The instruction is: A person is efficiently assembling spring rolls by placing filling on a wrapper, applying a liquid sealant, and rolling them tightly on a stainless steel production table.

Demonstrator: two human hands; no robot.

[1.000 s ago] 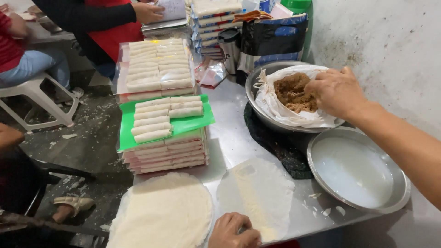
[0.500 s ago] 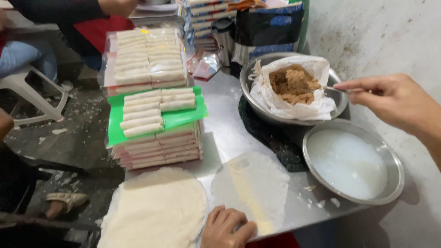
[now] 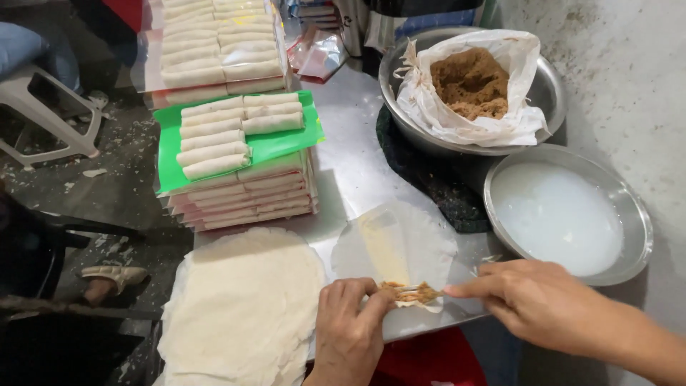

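A single thin round wrapper (image 3: 397, 246) lies on the metal table (image 3: 350, 164) in front of me. My right hand (image 3: 532, 304) holds a fork (image 3: 418, 291) loaded with brown filling over the wrapper's near edge. My left hand (image 3: 350, 318) rests on that edge, its fingers touching the filling at the fork's tip. A thick stack of round wrappers (image 3: 239, 307) sits to the left. The brown filling (image 3: 470, 82) fills a plastic bag inside a steel bowl (image 3: 547, 86) at the far right.
A steel bowl of milky white liquid (image 3: 557, 214) stands right of the wrapper. Finished rolls (image 3: 229, 129) lie on a green tray atop stacked trays; another stack (image 3: 214, 43) is behind. A grey wall runs along the right. A white stool (image 3: 43, 114) stands left.
My right hand came from the filling bowl down to the wrapper, carrying a forkful of filling. My left hand shifted onto the wrapper's near edge. The view moved closer.
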